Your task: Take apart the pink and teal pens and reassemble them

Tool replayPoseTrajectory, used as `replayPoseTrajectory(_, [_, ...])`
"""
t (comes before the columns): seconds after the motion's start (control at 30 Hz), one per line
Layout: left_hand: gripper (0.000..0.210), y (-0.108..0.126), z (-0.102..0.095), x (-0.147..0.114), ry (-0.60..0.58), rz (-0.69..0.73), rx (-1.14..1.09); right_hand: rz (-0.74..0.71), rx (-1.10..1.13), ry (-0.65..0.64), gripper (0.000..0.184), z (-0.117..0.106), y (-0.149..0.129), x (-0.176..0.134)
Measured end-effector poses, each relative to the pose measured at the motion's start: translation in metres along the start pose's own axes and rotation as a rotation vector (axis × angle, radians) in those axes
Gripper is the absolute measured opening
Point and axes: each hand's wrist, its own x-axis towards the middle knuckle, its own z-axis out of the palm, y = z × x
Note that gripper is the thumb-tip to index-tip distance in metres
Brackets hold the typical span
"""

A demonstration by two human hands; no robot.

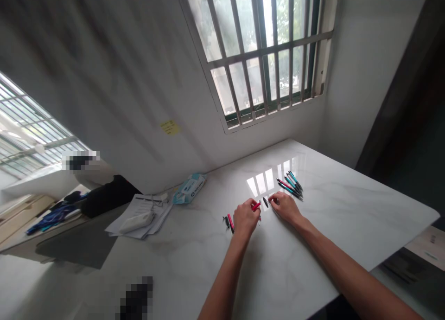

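Note:
My left hand [246, 216] is closed around a red pen barrel [256, 206], just above the white marbled table. A small piece below its fingers is too small to make out. Facing it, my right hand [285, 207] rests low over the table with its fingertips pinched together; what they hold, if anything, is hidden. Between the two hands lies a short black pen part [266, 202]. Left of my left hand are a red pen piece [231, 222] and a black pen piece [227, 222], partly covered by the wrist. Several pens [291, 186], turquoise, red and black, lie grouped beyond my right hand.
A blue-and-white wipes packet [189, 188] lies near the wall. Left of it, papers [134, 208] carry a white device [136, 222] with a cord. A barred window [264, 51] is above the table. The table's edge [403, 248] runs along the right. Another person [100, 181] is at far left.

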Motion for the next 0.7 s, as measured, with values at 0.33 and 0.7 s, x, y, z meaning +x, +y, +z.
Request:
replayPoseTrajectory(0.33, [0.016,0.014,0.027,0.031,-0.047,-0.024,0.185,0.034,-0.061,0.019,0.015,-0.001,-0.014,0.001])
replayPoseTrajectory(0.7, [0.021,0.008,0.012,0.037,-0.073,-0.021,0.416,0.047,-0.079,-0.018,0.013,0.0,-0.017,0.002])
